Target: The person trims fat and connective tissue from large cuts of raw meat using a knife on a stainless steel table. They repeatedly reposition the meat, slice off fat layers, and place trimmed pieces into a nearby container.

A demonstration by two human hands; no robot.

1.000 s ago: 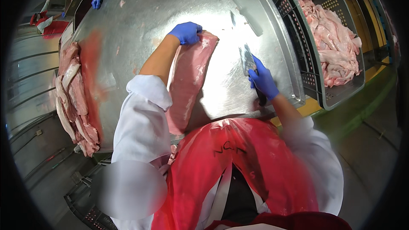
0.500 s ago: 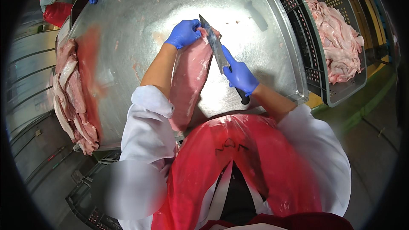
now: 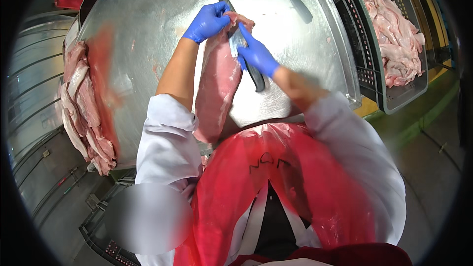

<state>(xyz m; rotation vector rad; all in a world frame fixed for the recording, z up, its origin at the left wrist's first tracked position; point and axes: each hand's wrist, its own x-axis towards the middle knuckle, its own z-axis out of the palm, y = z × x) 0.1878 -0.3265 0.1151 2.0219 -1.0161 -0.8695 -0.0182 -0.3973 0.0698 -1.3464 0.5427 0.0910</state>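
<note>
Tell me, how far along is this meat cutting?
Done, it seems: pale trimmings fill the grey crate. In hand: the left hand grips the far end of a long pink cut of meat while the right hand works a knife there. Left: a stack of cuts waits at the steel table's left edge.

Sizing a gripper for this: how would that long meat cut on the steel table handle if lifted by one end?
Probably floppy: the meat cut lies flat and drapes over the table edge. Likely slippery, since its surface looks wet. Seemingly heavy, being long and thick beside the left hand.
</note>
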